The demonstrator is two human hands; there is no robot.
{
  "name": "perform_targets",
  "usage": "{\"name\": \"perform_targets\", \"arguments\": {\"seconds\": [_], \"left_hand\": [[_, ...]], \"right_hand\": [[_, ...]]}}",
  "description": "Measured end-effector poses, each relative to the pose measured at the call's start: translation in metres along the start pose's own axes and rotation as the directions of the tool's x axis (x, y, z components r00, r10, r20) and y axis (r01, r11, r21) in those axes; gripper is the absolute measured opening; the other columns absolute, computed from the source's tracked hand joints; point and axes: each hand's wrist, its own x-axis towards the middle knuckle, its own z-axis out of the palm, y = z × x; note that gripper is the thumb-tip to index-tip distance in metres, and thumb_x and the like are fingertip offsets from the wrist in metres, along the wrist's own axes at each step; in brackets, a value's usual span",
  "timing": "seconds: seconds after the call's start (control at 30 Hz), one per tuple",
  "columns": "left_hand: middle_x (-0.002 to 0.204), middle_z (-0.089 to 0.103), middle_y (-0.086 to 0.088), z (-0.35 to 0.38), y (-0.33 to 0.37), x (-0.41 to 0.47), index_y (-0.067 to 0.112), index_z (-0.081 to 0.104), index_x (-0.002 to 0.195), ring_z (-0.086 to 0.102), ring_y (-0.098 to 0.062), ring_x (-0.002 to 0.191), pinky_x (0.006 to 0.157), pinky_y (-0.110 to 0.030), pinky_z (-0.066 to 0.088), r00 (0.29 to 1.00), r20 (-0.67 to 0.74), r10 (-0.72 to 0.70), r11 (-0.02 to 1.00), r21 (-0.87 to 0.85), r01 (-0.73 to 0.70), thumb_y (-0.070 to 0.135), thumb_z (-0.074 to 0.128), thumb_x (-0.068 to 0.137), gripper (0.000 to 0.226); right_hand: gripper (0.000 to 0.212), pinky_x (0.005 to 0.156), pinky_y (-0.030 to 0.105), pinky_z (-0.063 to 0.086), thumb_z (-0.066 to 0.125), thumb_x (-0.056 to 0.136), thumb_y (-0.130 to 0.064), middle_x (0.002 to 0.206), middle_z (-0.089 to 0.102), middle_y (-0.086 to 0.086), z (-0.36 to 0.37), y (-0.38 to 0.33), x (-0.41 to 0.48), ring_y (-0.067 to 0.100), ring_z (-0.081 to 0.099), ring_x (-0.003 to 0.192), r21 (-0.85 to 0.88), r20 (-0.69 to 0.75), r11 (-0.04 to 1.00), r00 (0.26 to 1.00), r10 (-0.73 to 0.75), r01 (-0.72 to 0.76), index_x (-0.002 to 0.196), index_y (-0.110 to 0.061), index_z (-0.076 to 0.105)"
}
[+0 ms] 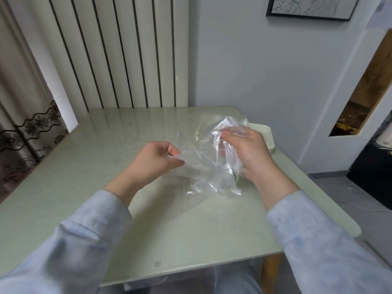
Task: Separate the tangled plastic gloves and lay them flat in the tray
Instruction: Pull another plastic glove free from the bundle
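On my feed the tray (267, 134) is my reference: a pale cream container on the tabletop (101, 172), partly hidden behind the plastic and the right hand (249, 154).

The plastic gloves (209, 168) are one crumpled clear bunch, held in the air in front of the tray, on the side nearer me, and lifted off the tabletop. The upper part of the bunch overlaps the tray's left rim in my view. I cannot tell how many gloves are in it, nor where one ends and the next begins. Loose ends hang down from the bunch, in front of the tray.

The right hand is just in front of the tray, its fingers curled round the upper part of the bunch, thumb pressed against the film. The left hand (156, 161) is to the left of the tray and nearer me, pinching one edge of the plastic between thumb and fingertips, the other fingers curled in. The film stretches between the two hands.

Both forearms wear light blue sleeves (91, 230). I see no glove lying flat inside the tray.
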Motion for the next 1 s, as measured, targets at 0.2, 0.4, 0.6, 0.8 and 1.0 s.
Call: {"name": "perform_targets", "arguments": {"seconds": [0.2, 0.4, 0.6, 0.8, 1.0], "left_hand": [[0.095, 0.076, -0.001, -0.008, 0.003, -0.007, 0.019, 0.077, 0.088, 0.067, -0.009, 0.087, 0.078, -0.023, 0.045, 0.998, 0.047, 0.042, 0.999, -0.024, -0.041, 0.047, 0.07, 0.091, 0.03], [0.093, 0.076, 0.006, -0.007, 0.008, -0.01, 0.03, 0.073, 0.096, 0.072, -0.013, 0.083, 0.072, -0.018, 0.054, 0.984, -0.098, 0.149, 0.985, -0.07, -0.156, 0.008, 0.073, 0.09, 0.023], [0.097, 0.079, 0.001, -0.011, 0.038, -0.03, 0.023, 0.067, 0.115, 0.073, -0.014, 0.098, 0.09, -0.026, 0.057, 0.945, 0.112, 0.306, 0.935, -0.222, -0.277, -0.005, 0.068, 0.091, 0.037], [0.093, 0.079, 0.0, -0.017, 0.071, -0.035, 0.017, 0.069, 0.108, 0.074, -0.009, 0.091, 0.08, -0.019, 0.055, 0.907, 0.149, 0.395, 0.861, -0.403, -0.309, -0.013, 0.071, 0.083, 0.039], [0.099, 0.077, 0.006, -0.017, 0.074, -0.032, 0.017, 0.071, 0.11, 0.071, -0.008, 0.088, 0.078, -0.02, 0.055, 0.893, 0.207, 0.398, 0.871, -0.389, -0.298, -0.013, 0.072, 0.082, 0.041]], "right_hand": [[0.016, 0.067, 0.022, 0.055, 0.074, 0.087, -0.003, 0.079, 0.07, 0.0, -0.002, 0.003, 0.002, 0.01, 0.068, 0.071, -0.133, 0.007, 0.991, 1.0, -0.024, 0.024, 0.079, -0.017, 0.075], [0.018, 0.08, 0.024, 0.053, 0.076, 0.086, -0.008, 0.084, 0.071, -0.003, 0.0, 0.001, 0.0, 0.012, 0.067, 0.081, -0.216, 0.004, 0.975, 0.999, -0.044, 0.044, 0.075, -0.022, 0.075], [0.016, 0.068, 0.035, 0.061, 0.07, 0.087, -0.003, 0.078, 0.071, 0.002, 0.001, -0.011, 0.001, 0.02, 0.07, 0.076, -0.192, -0.036, 0.98, 0.998, -0.06, 0.052, 0.084, -0.017, 0.076], [0.012, 0.082, 0.037, 0.059, 0.071, 0.09, -0.007, 0.095, 0.077, 0.008, 0.01, -0.018, -0.007, 0.023, 0.075, 0.088, -0.234, 0.162, 0.97, 0.986, -0.032, 0.07, 0.094, -0.015, 0.079], [0.028, 0.096, 0.059, 0.052, 0.086, 0.073, -0.02, 0.11, 0.072, 0.028, 0.017, -0.022, -0.019, 0.041, 0.07, 0.101, -0.155, 0.394, 0.987, 0.915, 0.089, -0.029, 0.098, -0.01, 0.079]]}}
